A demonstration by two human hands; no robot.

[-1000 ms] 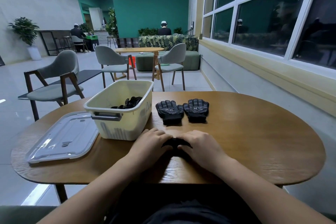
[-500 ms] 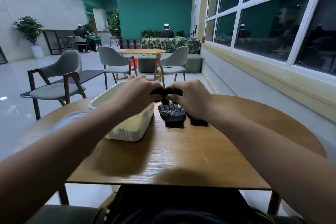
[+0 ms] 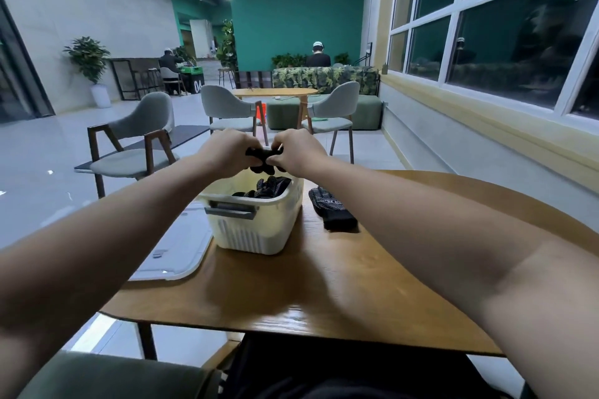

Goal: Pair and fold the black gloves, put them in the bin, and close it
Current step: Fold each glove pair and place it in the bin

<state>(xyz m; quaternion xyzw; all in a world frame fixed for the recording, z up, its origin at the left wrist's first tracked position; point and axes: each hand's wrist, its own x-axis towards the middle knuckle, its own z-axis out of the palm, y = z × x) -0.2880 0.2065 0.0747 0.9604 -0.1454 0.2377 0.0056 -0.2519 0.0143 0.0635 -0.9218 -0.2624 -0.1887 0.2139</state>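
**Head view**

- L hand [image 3: 227, 152] and R hand [image 3: 299, 155]: both raised above the bin [image 3: 256, 230]. Fingers are curled, pinching one folded glove bundle [image 3: 264, 159] between them.
- Bundle pos.: in the air over the bin's far half, not touching the rim.
- Bin: open, standing on the table [image 3: 324, 288]. Stored gloves [image 3: 270, 186] lie inside.
- Lid [image 3: 176, 253]: flat on the table, just left of the bin.
- Loose glove [image 3: 334, 210]: on the table, just right of the bin. R forearm may hide a second one; cannot tell.

Step in hand (judged): depositing a folded pair.

Next move req.: lower the bundle into the bin w/o letting it unfold, then release both grips. After that, pair and fold what remains on the table. Lid goes on last.
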